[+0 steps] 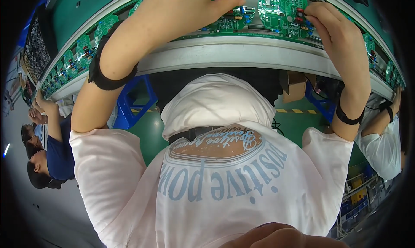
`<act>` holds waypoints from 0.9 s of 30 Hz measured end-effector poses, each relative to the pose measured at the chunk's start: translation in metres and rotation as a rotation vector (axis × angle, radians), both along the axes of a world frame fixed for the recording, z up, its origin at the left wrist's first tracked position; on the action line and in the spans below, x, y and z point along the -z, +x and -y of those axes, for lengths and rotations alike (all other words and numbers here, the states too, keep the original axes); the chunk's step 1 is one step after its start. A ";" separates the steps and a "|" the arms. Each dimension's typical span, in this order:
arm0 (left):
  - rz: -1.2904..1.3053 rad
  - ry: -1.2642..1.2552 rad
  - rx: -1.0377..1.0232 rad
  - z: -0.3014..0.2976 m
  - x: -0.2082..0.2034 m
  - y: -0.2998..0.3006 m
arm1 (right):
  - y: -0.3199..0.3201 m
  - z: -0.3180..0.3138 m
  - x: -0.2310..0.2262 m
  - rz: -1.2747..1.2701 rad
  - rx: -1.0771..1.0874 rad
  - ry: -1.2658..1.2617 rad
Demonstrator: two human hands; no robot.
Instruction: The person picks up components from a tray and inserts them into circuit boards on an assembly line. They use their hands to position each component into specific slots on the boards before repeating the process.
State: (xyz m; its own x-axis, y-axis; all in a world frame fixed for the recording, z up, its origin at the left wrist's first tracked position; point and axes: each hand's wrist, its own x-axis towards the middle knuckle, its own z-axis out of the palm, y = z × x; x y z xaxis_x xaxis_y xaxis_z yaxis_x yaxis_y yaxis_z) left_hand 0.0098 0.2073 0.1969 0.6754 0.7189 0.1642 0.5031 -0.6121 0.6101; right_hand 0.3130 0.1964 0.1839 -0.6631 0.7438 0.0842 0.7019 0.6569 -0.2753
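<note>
Right hand at 1 o'clock: fingertips pinched shut on a small red part at the right edge of the round board. Part looks to be a stubby component, dark beside it; leads not visible, so whether it is seated I cannot tell.

Left hand at 12 o'clock: fingers curled, thumb lying across the top edge of a second board, just left of the round one. It covers most of that board; whether it grips or only steadies I cannot tell.

Step in hand, by my reading: placing a component into the round board while the other hand braces the neighbour. Next move would call for a straight, light press with the board kept flat on the rail, and the pinch released only once the part sits square.

Materials: boards are glossy green laminate with white print, studded with blue, black and red parts. They ride in a row along a conveyor with a smooth pale grey lip, bending from 9 to 3 o'clock. More boards trail off toward 10 o'clock.

Both wrists carry dark bands. Pale cotton shirt fills the lower view. Co-workers: one in dark blue at 9 o'clock, one in white at 3 o'clock. Blue frame under the line.
</note>
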 end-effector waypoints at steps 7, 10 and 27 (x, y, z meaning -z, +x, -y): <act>-0.061 -0.095 -0.059 -0.001 0.001 0.002 | 0.009 -0.005 0.000 -0.132 -0.033 -0.130; -0.069 -0.099 -0.075 -0.001 0.001 0.002 | 0.013 -0.006 0.002 -0.138 -0.009 -0.141; -0.123 -0.037 -0.094 0.002 -0.001 0.009 | -0.013 0.014 -0.019 -0.033 0.138 -0.106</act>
